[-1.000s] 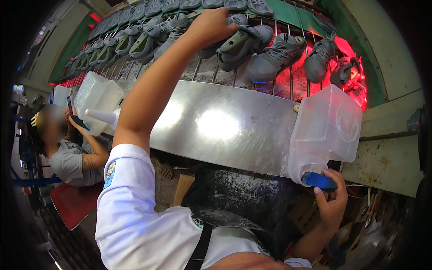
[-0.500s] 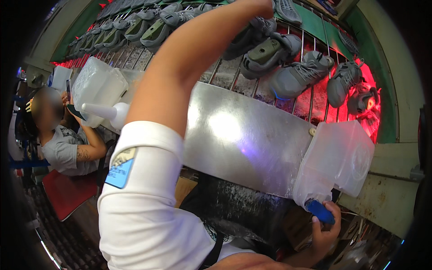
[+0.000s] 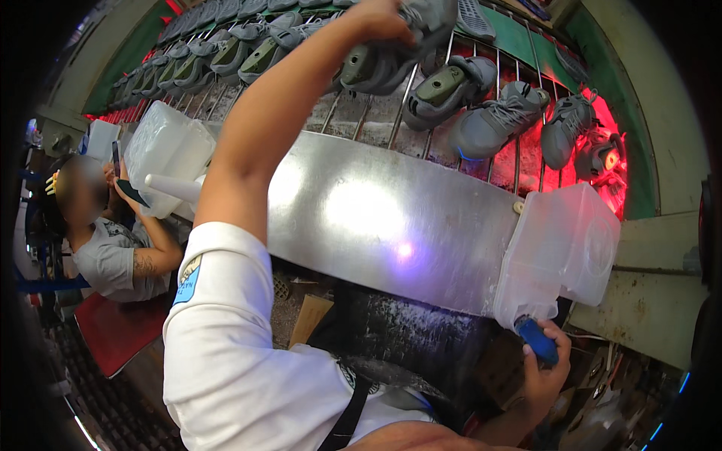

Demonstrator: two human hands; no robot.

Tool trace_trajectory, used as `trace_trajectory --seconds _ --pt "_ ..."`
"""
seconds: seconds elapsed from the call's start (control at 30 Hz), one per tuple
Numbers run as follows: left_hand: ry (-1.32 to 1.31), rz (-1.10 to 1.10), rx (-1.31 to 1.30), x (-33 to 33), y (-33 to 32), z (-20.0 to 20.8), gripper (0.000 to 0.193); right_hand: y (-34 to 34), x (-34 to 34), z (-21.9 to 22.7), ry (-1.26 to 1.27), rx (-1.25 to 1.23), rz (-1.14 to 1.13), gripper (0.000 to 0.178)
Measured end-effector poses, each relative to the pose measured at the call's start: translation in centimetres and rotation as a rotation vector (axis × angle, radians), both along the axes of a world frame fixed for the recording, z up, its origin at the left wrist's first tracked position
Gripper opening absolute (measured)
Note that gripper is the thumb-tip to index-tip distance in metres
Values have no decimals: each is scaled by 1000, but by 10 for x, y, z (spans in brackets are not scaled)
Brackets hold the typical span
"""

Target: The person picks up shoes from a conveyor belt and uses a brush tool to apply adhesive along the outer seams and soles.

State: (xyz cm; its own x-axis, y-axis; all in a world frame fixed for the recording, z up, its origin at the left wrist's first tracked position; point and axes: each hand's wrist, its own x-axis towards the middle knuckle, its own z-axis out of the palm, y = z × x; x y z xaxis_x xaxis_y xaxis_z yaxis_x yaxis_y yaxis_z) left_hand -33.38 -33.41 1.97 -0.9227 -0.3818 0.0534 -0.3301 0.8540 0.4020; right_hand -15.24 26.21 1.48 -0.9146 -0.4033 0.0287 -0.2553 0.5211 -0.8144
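My left arm stretches up to the conveyor, where my left hand (image 3: 382, 20) is closed on a grey sneaker (image 3: 435, 21) at the top edge. Part of that sneaker is cut off by the picture's border. Low on the right, my right hand (image 3: 547, 370) grips a blue-handled brush (image 3: 538, 342). The brush's far end goes into the mouth of a translucent plastic container (image 3: 519, 263) at the right end of the metal ledge, so its bristles are hidden. Just beyond the ledge, another grey sneaker (image 3: 495, 124) rests on the conveyor rods.
A shiny metal ledge (image 3: 444, 225) lies between me and the conveyor. More sneakers and soles line the rods, with red light glowing at the right. Left of my arm stand another translucent container (image 3: 162, 143) and a white nozzle bottle (image 3: 171, 186). A co-worker (image 3: 113, 255) sits beyond.
My left hand has come down and left into view, with a grey sneaker in its grip. The right hand and brush have shifted only slightly. The view has moved a little.
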Motion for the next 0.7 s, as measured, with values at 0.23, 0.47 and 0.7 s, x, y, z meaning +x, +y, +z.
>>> trace_trajectory --seconds 0.23,0.47,0.7 --pt "743 -44 717 177 52 23 84 12 -10 -16 -138 -252 -246 41" --pt "459 -172 891 282 152 -24 108 21 -24 -38 -55 -238 -373 31" --pt "58 -53 708 282 168 -10 83 25 -25 -40 -135 -394 -293 22"
